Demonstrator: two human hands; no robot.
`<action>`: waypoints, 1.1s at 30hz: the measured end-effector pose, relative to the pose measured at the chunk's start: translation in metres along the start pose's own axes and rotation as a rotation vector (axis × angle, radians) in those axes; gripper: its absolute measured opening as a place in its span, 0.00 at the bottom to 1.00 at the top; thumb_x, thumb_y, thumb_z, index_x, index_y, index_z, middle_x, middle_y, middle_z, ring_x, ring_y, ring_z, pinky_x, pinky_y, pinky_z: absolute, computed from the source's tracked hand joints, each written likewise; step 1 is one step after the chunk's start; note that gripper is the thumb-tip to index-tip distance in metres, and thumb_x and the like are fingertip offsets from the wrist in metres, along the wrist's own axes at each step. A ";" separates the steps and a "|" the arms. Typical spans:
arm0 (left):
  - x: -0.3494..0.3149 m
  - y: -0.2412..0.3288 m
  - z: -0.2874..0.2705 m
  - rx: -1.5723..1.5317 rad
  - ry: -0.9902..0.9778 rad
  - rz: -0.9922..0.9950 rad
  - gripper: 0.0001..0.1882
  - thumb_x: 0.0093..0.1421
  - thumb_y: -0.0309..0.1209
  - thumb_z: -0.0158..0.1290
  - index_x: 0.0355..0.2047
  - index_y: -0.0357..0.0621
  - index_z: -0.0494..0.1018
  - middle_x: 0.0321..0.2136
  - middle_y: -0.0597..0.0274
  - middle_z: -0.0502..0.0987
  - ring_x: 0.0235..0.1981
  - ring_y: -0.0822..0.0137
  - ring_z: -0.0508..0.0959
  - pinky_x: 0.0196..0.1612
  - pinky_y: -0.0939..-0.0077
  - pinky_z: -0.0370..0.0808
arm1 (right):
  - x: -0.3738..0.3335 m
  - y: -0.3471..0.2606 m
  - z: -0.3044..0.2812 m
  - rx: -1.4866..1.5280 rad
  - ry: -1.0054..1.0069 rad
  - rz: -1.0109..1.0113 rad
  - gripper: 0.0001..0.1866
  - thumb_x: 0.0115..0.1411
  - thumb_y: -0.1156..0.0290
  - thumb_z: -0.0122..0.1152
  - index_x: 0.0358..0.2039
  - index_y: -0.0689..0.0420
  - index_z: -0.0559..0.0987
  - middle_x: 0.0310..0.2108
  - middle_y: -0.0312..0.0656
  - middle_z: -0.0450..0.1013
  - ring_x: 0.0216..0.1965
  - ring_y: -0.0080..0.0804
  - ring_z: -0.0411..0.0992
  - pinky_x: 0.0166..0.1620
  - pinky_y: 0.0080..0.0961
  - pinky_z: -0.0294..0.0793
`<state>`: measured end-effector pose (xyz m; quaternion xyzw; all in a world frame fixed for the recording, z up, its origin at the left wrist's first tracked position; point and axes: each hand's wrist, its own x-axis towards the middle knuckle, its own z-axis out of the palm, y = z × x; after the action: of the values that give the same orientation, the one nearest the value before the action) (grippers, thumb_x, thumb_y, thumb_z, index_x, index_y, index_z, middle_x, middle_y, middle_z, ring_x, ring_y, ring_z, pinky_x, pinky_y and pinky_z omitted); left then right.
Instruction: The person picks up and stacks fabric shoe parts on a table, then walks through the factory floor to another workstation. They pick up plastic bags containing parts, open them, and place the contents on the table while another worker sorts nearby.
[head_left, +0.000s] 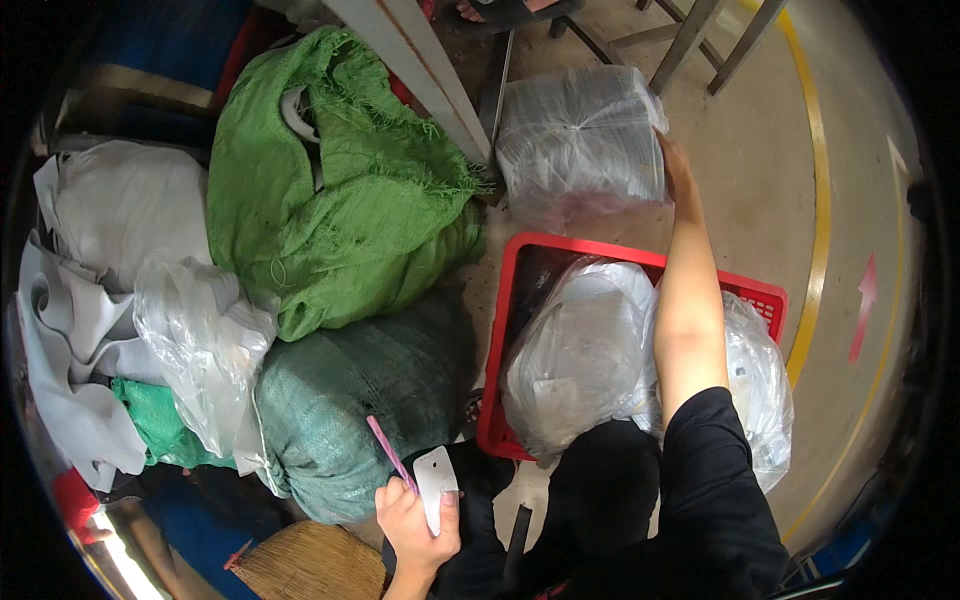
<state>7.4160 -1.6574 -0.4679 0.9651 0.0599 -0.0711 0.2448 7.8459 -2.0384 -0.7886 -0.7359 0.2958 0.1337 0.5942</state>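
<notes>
**Right hand at the far bundle, left hand kept close with a small white piece**

While the right hand [678, 165] stretches far forward over the red crate [770, 295], it lies against the right-hand edge of the clear-wrapped bundle [580, 140] on the floor beyond the crate. The bundle sits ahead and slightly left of that hand, a squat block with its longer side running left to right across the view. The fingers rest on its side; whether the grip has closed on the wrap I cannot tell, since the fingertips are hidden against the plastic.

The left hand [415, 525] is well apart from the bundle, low and near the body. Its grip is clamped on a small white flat piece [436, 483], thumb on top, with a pink pen [388, 452] slanting up and left between the fingers.

Between the two hands lie clear plastic bags [580, 360] filling the crate. To the left are a bright green woven sack [340, 190], a darker green sack [360, 400] and grey-white sheets [110, 210]. A grey metal post [420, 70] rises just left of the bundle.

So the right hand is plainly the nearer one, touching the bundle's right side.
</notes>
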 end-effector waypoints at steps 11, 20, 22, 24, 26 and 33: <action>-0.016 0.010 -0.030 -0.056 -0.094 -0.162 0.13 0.61 0.34 0.53 0.20 0.48 0.79 0.20 0.58 0.76 0.27 0.56 0.73 0.35 0.60 0.65 | -0.091 0.035 -0.041 -0.374 0.207 -0.051 0.37 0.58 0.44 0.61 0.47 0.71 0.80 0.45 0.61 0.78 0.50 0.44 0.77 0.53 0.34 0.72; -0.094 0.034 -0.052 0.063 -0.358 -0.157 0.14 0.59 0.36 0.54 0.17 0.46 0.75 0.15 0.60 0.73 0.24 0.57 0.73 0.30 0.59 0.64 | -0.164 -0.054 -0.034 -0.393 0.247 -0.058 0.34 0.64 0.50 0.57 0.56 0.71 0.73 0.53 0.60 0.74 0.55 0.46 0.73 0.55 0.36 0.71; -0.102 0.034 -0.051 0.054 -0.326 -0.184 0.14 0.59 0.36 0.54 0.18 0.46 0.75 0.15 0.60 0.73 0.23 0.57 0.73 0.30 0.59 0.63 | -0.151 -0.080 -0.020 -0.251 0.321 -0.017 0.34 0.65 0.50 0.55 0.58 0.71 0.72 0.55 0.60 0.72 0.57 0.46 0.71 0.56 0.38 0.70; -0.105 0.035 -0.050 0.037 -0.313 -0.208 0.14 0.59 0.36 0.54 0.19 0.45 0.75 0.15 0.60 0.73 0.23 0.58 0.72 0.30 0.59 0.63 | -0.138 -0.113 -0.017 -0.301 0.155 -0.086 0.35 0.66 0.49 0.55 0.58 0.70 0.71 0.57 0.60 0.71 0.57 0.47 0.72 0.56 0.38 0.71; -0.103 0.036 -0.047 0.006 -0.335 -0.217 0.14 0.60 0.36 0.54 0.19 0.45 0.75 0.16 0.60 0.73 0.23 0.58 0.72 0.29 0.59 0.63 | -0.135 -0.130 0.004 -0.623 0.196 -0.333 0.33 0.65 0.49 0.55 0.56 0.69 0.74 0.52 0.61 0.75 0.52 0.50 0.75 0.53 0.37 0.74; -0.109 0.045 -0.047 -0.010 -0.396 -0.290 0.16 0.62 0.38 0.51 0.20 0.43 0.76 0.18 0.56 0.74 0.26 0.53 0.73 0.34 0.56 0.63 | -0.253 -0.120 0.057 -0.953 -0.125 -0.524 0.25 0.64 0.50 0.57 0.36 0.65 0.81 0.35 0.58 0.79 0.38 0.53 0.79 0.42 0.38 0.75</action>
<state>7.3209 -1.6823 -0.3878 0.9125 0.1490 -0.2928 0.2439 7.7261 -1.8995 -0.5691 -0.9633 -0.0267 0.1440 0.2250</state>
